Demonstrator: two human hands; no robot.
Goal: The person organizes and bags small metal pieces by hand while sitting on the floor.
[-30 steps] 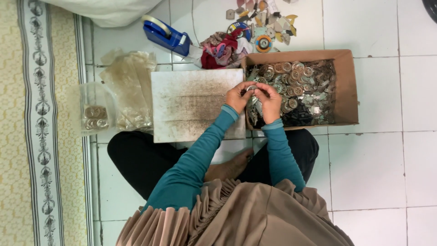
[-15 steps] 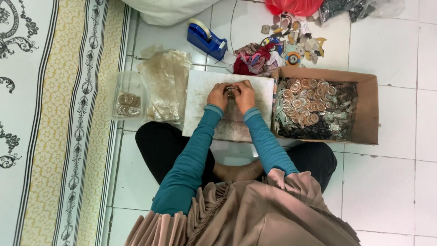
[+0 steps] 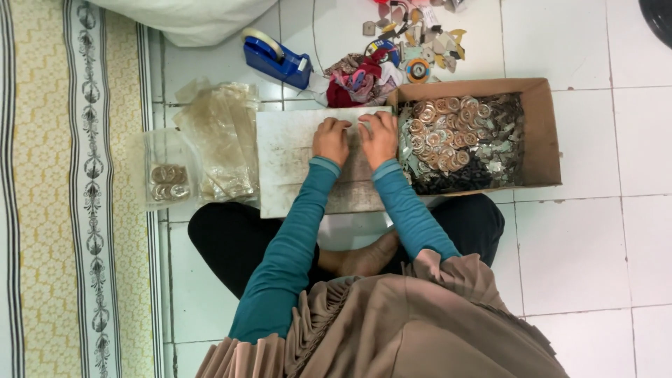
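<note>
- Left hand (image 3: 331,140): rests knuckles-up on the far half of the white work board (image 3: 294,164), fingers curled down onto the surface; whether anything is pinched under them cannot be told
- Right hand (image 3: 379,138): lies just beside the left hand, near the board's far right corner, fingers bent down; the grip is hidden from view, so its state cannot be told
- White work board: lies flat on the tiled floor (image 3: 595,231) across the seated person's lap, its right edge touching the cardboard box (image 3: 542,126)
- Cardboard box: open-topped, set at the board's right side, filled with round metallic ring-shaped pieces (image 3: 441,129) and darker scraps
- Clear plastic bags (image 3: 220,140): a loose stack on the floor at the board's left edge
- Small clear bag with round pieces (image 3: 168,183): lies to the left of that stack, next to the patterned rug (image 3: 77,189)
- Blue tape dispenser (image 3: 276,59): stands on the floor beyond the board's far edge
- Heap of coloured scraps (image 3: 364,77): lies between the dispenser and the box's far left corner
</note>
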